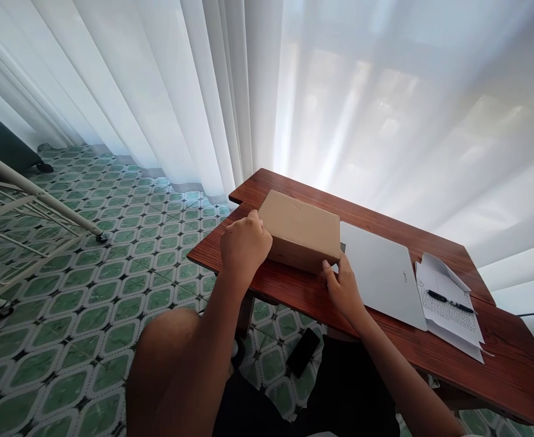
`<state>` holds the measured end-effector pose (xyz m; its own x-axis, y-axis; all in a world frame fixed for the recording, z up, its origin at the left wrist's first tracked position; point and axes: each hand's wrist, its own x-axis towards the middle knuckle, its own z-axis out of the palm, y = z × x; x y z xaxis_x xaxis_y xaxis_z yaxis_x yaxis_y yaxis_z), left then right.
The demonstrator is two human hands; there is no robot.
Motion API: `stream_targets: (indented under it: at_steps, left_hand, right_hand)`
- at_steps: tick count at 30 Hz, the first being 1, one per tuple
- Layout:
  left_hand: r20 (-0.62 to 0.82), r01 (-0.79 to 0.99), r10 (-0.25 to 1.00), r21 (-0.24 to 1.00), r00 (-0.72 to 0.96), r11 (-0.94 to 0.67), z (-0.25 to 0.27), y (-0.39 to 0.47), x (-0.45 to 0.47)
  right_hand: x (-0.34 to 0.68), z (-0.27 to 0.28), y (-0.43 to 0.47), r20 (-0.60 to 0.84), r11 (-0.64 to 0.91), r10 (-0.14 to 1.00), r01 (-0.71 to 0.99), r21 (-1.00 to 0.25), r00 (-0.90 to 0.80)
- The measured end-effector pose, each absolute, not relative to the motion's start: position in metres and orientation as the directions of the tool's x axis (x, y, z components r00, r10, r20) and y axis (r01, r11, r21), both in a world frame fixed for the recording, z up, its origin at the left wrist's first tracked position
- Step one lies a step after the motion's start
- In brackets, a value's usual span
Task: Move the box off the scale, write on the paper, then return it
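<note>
A closed brown cardboard box [301, 224] is at the left part of the dark red wooden table [289, 285]. My left hand [246, 240] grips its left end, the fingers curled and partly hidden by the hand itself. At the box's lower right corner is my right hand [343, 282], its thumb on the front face and the other fingers along the right side. Both hands hold the box between them. Whether its underside rests fully on the table I cannot tell. Just right of the box lies a closed silver laptop [383, 273].
Papers with writing [451, 309] lie right of the laptop, with a black pen [451, 301] on them. A dark phone-like object [303, 352] is on the green tiled floor below. White curtains [362, 109] hang behind the table. A white wheeled rack [34, 194] stands at left.
</note>
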<state>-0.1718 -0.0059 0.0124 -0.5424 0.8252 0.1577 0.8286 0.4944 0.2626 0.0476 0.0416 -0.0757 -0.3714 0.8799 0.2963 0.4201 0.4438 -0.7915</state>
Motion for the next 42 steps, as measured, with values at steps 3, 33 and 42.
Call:
stream_targets:
  at_steps: [3,33,42]
  left_hand:
    - [0.174,0.842,0.831,0.239,-0.528,0.484,0.009,-0.005,-0.172]
    - [0.325,0.850,0.791,0.295,-0.518,0.436,-0.006,0.001,-0.179]
    - [0.801,0.985,0.594,0.149,-0.072,-0.082,0.001,0.002,-0.116]
  right_hand:
    - [0.045,-0.075,0.040,0.288,0.443,0.881,0.444,-0.778,-0.375]
    - [0.058,-0.074,0.047,0.132,0.309,0.878,0.333,-0.891,-0.460]
    - [0.099,-0.062,0.042,0.303,0.443,0.862,0.313,-0.840,-0.407]
